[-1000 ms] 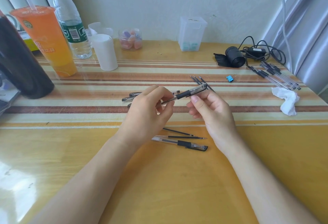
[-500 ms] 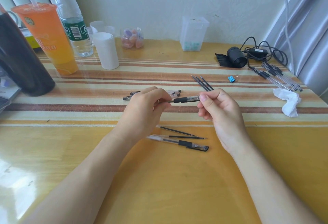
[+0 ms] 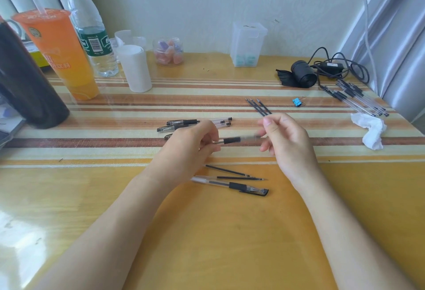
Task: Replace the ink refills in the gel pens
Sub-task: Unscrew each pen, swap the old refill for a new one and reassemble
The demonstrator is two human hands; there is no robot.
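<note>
- You've got the clear gel pen with the black rubber grip (image 3: 232,140) up off the yellow striped table (image 3: 207,232), roughly level. It's pretty blurry, so I can't make out any finer detail.
- Your left hand (image 3: 190,149) has its fingers curled round the tip end, and your right hand (image 3: 285,142) pinches the back end. The hands are apart, joined only by that pen.
- At 6 o'clock from it, two thin black ink refills (image 3: 226,170) and a capped clear pen (image 3: 230,185) lie flat on the table.
- At 1 o'clock, three more black refills (image 3: 258,106) sit side by side just past your right fingertips.
- At 10 o'clock, a little cluster of capped pens (image 3: 184,121) is half hidden behind your left hand.
- Well off at 2 o'clock there's a blue binder clip (image 3: 297,102) and a pile of clear pens (image 3: 358,98). A crumpled white tissue (image 3: 372,131) is at 3.
</note>
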